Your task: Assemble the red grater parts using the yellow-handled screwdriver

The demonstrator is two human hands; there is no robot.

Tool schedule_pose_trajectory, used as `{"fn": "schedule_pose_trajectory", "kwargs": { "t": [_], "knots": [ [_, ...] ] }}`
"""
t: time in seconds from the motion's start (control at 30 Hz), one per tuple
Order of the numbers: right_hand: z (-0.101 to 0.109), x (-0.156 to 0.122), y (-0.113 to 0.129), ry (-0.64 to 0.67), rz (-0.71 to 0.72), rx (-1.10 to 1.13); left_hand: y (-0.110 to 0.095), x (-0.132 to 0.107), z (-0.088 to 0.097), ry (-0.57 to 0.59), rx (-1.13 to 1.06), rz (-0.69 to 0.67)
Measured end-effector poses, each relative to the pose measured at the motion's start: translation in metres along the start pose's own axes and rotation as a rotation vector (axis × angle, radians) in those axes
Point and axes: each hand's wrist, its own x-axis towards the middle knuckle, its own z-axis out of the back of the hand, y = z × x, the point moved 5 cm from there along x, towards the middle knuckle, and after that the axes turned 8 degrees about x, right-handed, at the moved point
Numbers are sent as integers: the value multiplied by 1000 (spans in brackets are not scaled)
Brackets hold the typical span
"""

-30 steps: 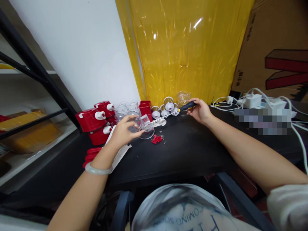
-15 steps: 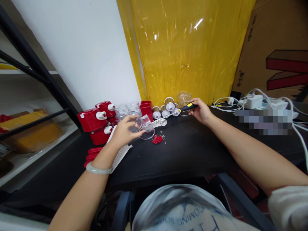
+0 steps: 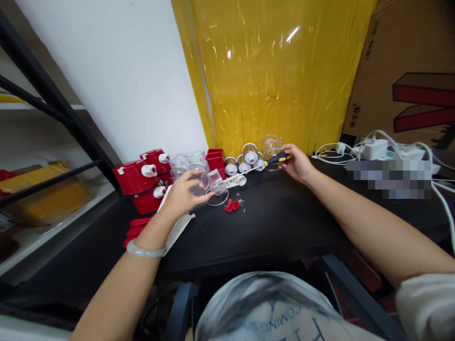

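Observation:
My left hand (image 3: 185, 193) is wrapped round a clear plastic container (image 3: 218, 194) lying on its side on the black table. In my right hand (image 3: 295, 163) is a screwdriver (image 3: 276, 158) with a black and yellow handle, held by the fingers. Its long shaft points left, and the tip meets the clear container near its square fitting. Just right of the container lie small red plastic parts (image 3: 232, 205) with several loose screws (image 3: 241, 202) beside them. A white flat part (image 3: 237, 181) rests behind the screwdriver's shaft.
Red housings with white knobs (image 3: 135, 177) stand stacked at the left. Several metal-rimmed cylinders (image 3: 250, 154), red cups (image 3: 215, 161) and another clear container (image 3: 272, 144) line the back. White cables and adapters (image 3: 377, 149) lie at the right. A black rack (image 3: 53, 104) borders the left.
The screwdriver handle has turned a little in my right fingers, its yellow marks now showing differently. My left hand and the clear container stay in place.

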Motion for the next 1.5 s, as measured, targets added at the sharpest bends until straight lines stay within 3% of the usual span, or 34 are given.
{"fn": "schedule_pose_trajectory", "kwargs": {
  "t": [0.13,0.4,0.67,0.83,1.13,1.33,1.5],
  "knots": [
    [-1,0,1,29,12,39,1,0,0,-8,-5,-8],
    [2,4,-2,13,59,-167,1,1,0,4,-12,0],
    [0,-1,-1,16,-57,3,2,1,0,7,-18,14],
    [1,-1,-3,10,-55,45,1,0,0,2,-18,8],
    [7,9,-7,28,68,-234,2,0,0,7,-13,-6],
    [5,5,-8,-27,-14,-131,1,0,0,4,-20,-1],
    [1,0,-6,10,-95,43,1,1,0,9,-27,19]
  ]
}}
